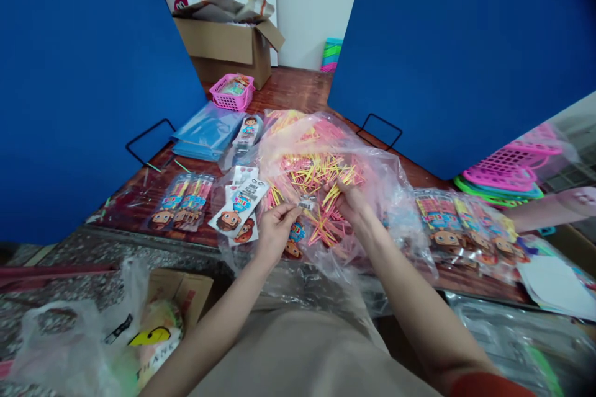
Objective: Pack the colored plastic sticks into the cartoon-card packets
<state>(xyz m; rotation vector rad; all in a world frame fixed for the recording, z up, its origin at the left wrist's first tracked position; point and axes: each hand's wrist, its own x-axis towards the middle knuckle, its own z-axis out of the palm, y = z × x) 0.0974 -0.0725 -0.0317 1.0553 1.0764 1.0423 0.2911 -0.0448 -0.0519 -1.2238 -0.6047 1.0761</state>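
Note:
A big clear plastic bag [386, 167] lies opened in front of me, full of thin pink and yellow sticks [307, 170]. My left hand [275, 229] is closed in a pinch at the bag's near side, on the edge of a small printed pouch [295, 242] with a cartoon face. Between the fingers of my right hand [352, 201] is a small bunch of yellow and pink sticks [331, 195], held over the pile. Printed cards [239, 208] with a cartoon figure lie just left of my left hand.
Filled stick pouches lie left [193, 201] and right [447, 226] on the dark wooden table [298, 88]. Behind are blue plastic sheets [205, 136], a pink basket [233, 96] and a cardboard box [218, 43]. Blue panels [93, 74] flank both sides. Another person's arm [549, 211] reaches in from the right.

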